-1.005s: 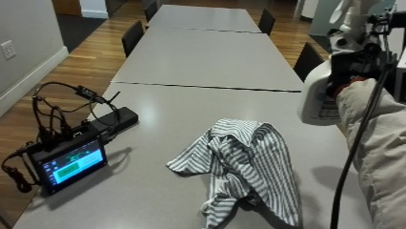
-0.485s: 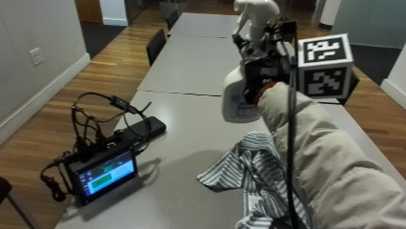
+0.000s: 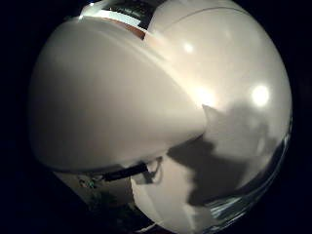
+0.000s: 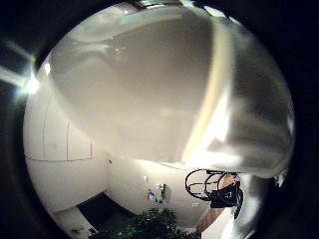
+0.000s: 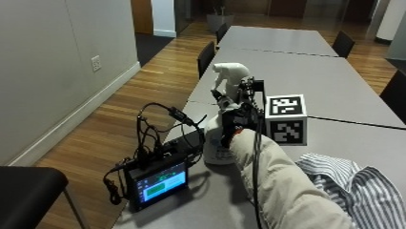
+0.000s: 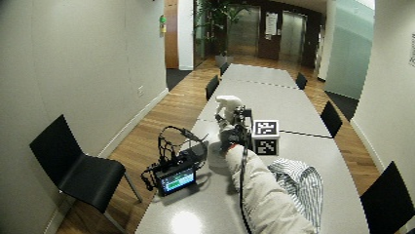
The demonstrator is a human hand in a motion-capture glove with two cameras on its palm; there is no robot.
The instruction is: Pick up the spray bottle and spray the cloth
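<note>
The spray bottle [image 5: 225,125] stands upright on the grey counter [image 5: 329,86], at the near end toward its wall-side edge. The gloved right hand [image 5: 238,125] is wrapped around the bottle's neck just below the white trigger head [image 5: 229,76], so the grip is closed on the bottle. Whether the base is touching the counter or lifted clear cannot be determined from the outside view. Both palm views are filled by the bottle's pale rounded body [image 3: 117,97], which confirms it sits tight against the palm.

The striped cloth [image 5: 352,188] lies crumpled on the counter, on the person's right, near the bottle but not touching it. The sleeve [image 5: 285,191] reaches forward between the two.

A small monitor [image 5: 160,180] with a bundle of cables [image 5: 158,129] sits just beside the bottle, on the side away from the cloth.

Judgement: the hold at the neck suits both lifting and reaching the trigger. The nozzle appears to point away from the cloth, so the bottle would need turning toward it before spraying. The nearby monitor is at risk from stray mist.
</note>
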